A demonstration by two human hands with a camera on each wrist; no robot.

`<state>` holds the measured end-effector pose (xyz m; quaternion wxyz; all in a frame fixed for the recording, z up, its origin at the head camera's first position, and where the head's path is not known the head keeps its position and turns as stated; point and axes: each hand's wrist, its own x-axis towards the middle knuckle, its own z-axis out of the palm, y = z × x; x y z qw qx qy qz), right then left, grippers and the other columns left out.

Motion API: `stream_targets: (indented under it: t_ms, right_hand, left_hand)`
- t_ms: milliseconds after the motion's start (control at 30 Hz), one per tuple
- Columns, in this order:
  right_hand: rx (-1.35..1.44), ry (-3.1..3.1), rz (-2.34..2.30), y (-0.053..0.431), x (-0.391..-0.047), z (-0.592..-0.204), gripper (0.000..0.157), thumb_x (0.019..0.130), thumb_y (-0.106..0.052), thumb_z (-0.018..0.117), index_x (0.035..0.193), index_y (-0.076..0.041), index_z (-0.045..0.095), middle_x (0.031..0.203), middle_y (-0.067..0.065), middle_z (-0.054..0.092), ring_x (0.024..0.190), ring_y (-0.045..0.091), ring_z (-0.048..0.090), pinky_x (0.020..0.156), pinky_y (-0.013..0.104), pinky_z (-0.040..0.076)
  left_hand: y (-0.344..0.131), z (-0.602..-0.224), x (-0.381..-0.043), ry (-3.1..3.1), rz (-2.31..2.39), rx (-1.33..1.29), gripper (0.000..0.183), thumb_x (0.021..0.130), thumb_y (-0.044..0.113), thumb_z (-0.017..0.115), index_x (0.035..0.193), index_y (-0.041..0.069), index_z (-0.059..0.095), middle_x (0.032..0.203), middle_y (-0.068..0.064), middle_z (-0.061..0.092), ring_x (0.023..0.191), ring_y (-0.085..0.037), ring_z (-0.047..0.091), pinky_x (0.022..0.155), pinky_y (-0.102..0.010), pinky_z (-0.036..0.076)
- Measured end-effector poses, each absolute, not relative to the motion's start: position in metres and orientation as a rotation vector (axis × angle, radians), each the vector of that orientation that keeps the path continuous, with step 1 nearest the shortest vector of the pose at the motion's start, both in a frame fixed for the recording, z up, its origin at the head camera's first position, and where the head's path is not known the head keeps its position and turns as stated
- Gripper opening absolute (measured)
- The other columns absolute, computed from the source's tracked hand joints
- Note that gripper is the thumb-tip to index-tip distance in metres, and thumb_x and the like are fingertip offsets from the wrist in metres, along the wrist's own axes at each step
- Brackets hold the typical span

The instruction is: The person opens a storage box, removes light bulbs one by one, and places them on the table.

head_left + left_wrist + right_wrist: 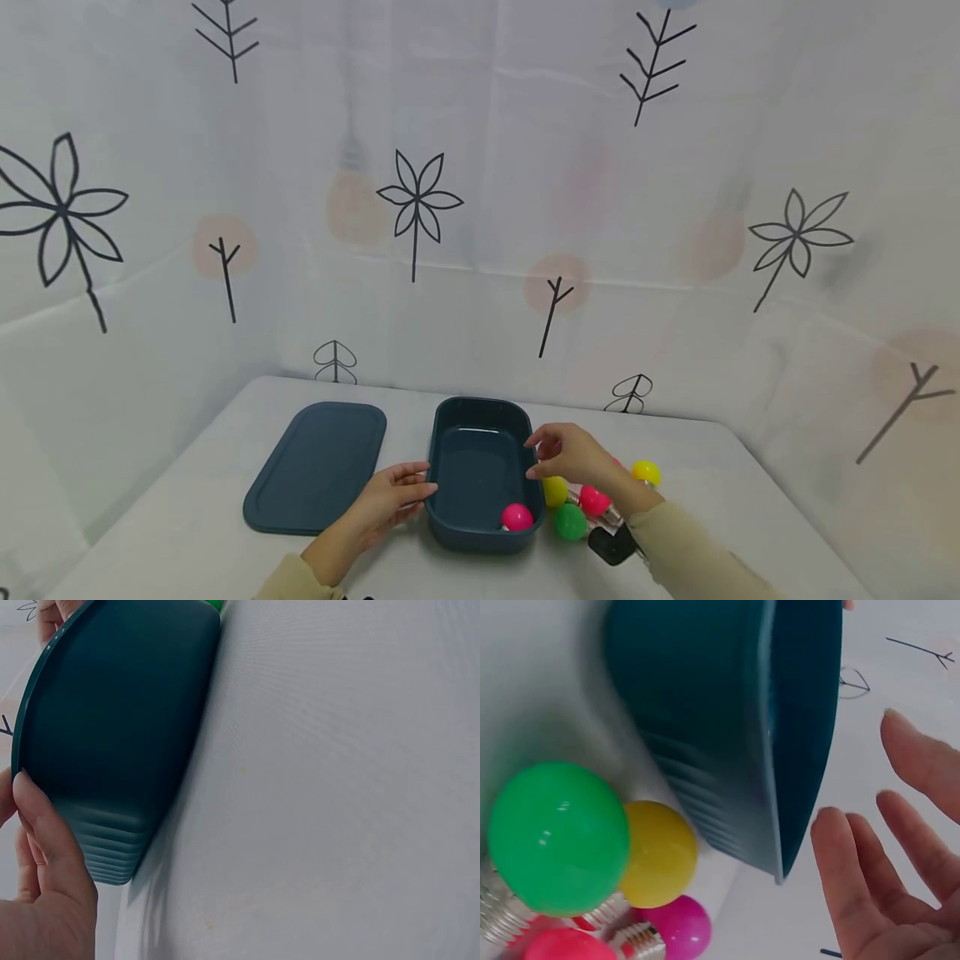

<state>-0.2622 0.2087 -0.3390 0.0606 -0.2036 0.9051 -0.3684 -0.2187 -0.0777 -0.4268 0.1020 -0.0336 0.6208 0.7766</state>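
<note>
A dark teal plastic container (483, 540) stands on the table between the two hands, with a pink toy light bulb (517, 517) lying inside at its near right corner. At the container's left rim, my left hand (386, 498) pinches the edge between thumb and forefinger. My right hand (573, 454) is over the right rim, its fingers loosely bent and apart, holding nothing. Beside the container on the right lie several toy bulbs with silver screw bases, among them a green bulb (559, 836), a yellow bulb (660, 855) and a magenta bulb (682, 928). The right forearm partly hides this group.
A flat teal lid (318, 467) lies on the white table (187, 508) left of the container. Another yellow bulb (646, 473) is beyond the right forearm. By the right wrist is a black object (611, 546). White cloth printed with plants (480, 317) hangs behind the table.
</note>
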Motion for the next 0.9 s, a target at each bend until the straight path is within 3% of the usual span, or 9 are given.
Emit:
stream_targets:
  t_ms: [133, 333, 433, 533, 700, 767, 900]
  right_hand:
    - [-0.674, 2.627, -1.091, 0.206, -0.268, -0.331, 0.035, 0.073, -0.012, 0.079, 0.104, -0.007, 0.065, 0.091, 0.010, 0.060, 0.077, 0.018, 0.054, 0.059, 0.028, 0.050]
    - [-0.759, 2.434, -1.002, 0.201, -0.277, -0.325, 0.032, 0.077, -0.010, 0.076, 0.107, -0.008, 0.064, 0.092, 0.011, 0.059, 0.047, 0.013, 0.045, 0.038, 0.019, 0.032]
    - [-0.777, 2.376, -0.927, 0.195, -0.280, -0.325, 0.030, 0.078, -0.008, 0.074, 0.107, -0.007, 0.064, 0.092, 0.008, 0.060, 0.042, 0.013, 0.039, 0.036, 0.018, 0.032]
    - [-0.789, 2.360, -0.846, 0.189, -0.283, -0.326, 0.029, 0.079, -0.008, 0.073, 0.107, -0.008, 0.065, 0.095, 0.008, 0.062, 0.052, 0.013, 0.047, 0.039, 0.020, 0.036]
    - [-0.812, 2.315, -0.742, 0.179, -0.287, -0.328, 0.025, 0.078, -0.005, 0.073, 0.103, -0.009, 0.067, 0.099, 0.004, 0.064, 0.083, 0.016, 0.058, 0.060, 0.035, 0.052]
    - [-0.812, 2.275, -0.714, 0.175, -0.288, -0.329, 0.025, 0.077, -0.002, 0.073, 0.100, -0.008, 0.067, 0.099, 0.002, 0.064, 0.088, 0.017, 0.058, 0.069, 0.040, 0.052]
    - [-0.759, 2.223, -0.681, 0.169, -0.290, -0.333, 0.023, 0.075, 0.003, 0.073, 0.095, -0.008, 0.068, 0.096, 0.004, 0.063, 0.088, 0.019, 0.056, 0.074, 0.043, 0.051]
  left_hand:
    - [-0.078, -0.428, -0.219, 1.841, 2.284, -0.103, 0.059, 0.079, 0.010, 0.075, 0.127, -0.007, 0.047, 0.096, -0.007, 0.055, 0.077, -0.011, 0.059, 0.070, -0.024, 0.052]
    - [-0.078, -0.429, -0.220, 1.830, 2.291, -0.088, 0.059, 0.079, 0.009, 0.074, 0.128, -0.007, 0.046, 0.096, -0.007, 0.054, 0.077, -0.011, 0.059, 0.070, -0.024, 0.052]
    - [-0.079, -0.430, -0.220, 1.821, 2.296, -0.082, 0.058, 0.080, 0.008, 0.074, 0.128, -0.008, 0.046, 0.096, -0.006, 0.054, 0.076, -0.011, 0.059, 0.069, -0.024, 0.052]
    - [-0.079, -0.430, -0.220, 1.816, 2.296, -0.084, 0.057, 0.080, 0.008, 0.073, 0.127, -0.007, 0.046, 0.096, -0.006, 0.054, 0.076, -0.011, 0.060, 0.069, -0.024, 0.052]
    - [-0.079, -0.429, -0.219, 1.820, 2.302, -0.096, 0.056, 0.080, 0.007, 0.073, 0.127, -0.007, 0.047, 0.096, -0.006, 0.054, 0.077, -0.011, 0.060, 0.069, -0.024, 0.052]
    - [-0.079, -0.429, -0.219, 1.826, 2.304, -0.095, 0.055, 0.080, 0.007, 0.073, 0.127, -0.008, 0.046, 0.096, -0.006, 0.054, 0.077, -0.011, 0.060, 0.069, -0.025, 0.052]
    - [-0.078, -0.429, -0.219, 1.835, 2.300, -0.089, 0.055, 0.081, 0.006, 0.072, 0.128, -0.008, 0.046, 0.095, -0.006, 0.054, 0.077, -0.011, 0.060, 0.069, -0.025, 0.052]
